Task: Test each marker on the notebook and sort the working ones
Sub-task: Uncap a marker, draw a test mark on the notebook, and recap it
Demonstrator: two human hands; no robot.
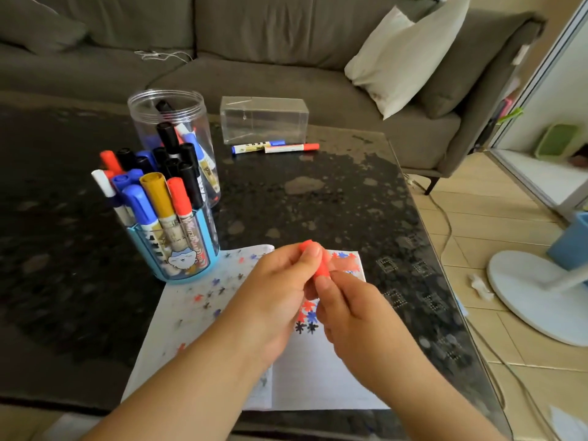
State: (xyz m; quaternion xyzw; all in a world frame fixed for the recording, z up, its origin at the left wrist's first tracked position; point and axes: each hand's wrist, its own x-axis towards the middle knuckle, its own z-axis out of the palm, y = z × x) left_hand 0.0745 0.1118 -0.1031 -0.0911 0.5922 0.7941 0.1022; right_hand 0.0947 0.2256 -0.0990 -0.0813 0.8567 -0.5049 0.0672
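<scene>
Both your hands are up over the open notebook (pixel 318 370), and they meet on one red marker (pixel 322 265). Your left hand (pixel 276 300) has its grip clamped on the marker's upper end, thumb pressed against the red cap, fingers curled in behind it. Your right hand (pixel 353 316) pinches the lower part, fingertip touching just beneath the red section; the rest of the barrel is hidden between your fingers, so whether the cap is on or off, I cannot tell. The picture blurs here.

Beneath your hands, the notebook lies at the near edge of the dark desk (pixel 318 198), its pages dotted with small red, blue and black scribbles. Just beside its far left corner stands the blue pen holder (pixel 178 259), packed with red, blue, black, white and yellow markers, caps up. Right behind that holder sits the clear round jar (pixel 171 122), a few markers leaning inside. Farther back, in the middle of the desk, there's the clear box (pixel 264 119), and lying just in front of it, two markers end to end: a blue marker (pixel 257 147) and a red-capped marker (pixel 291 147), touching or nearly so.
</scene>
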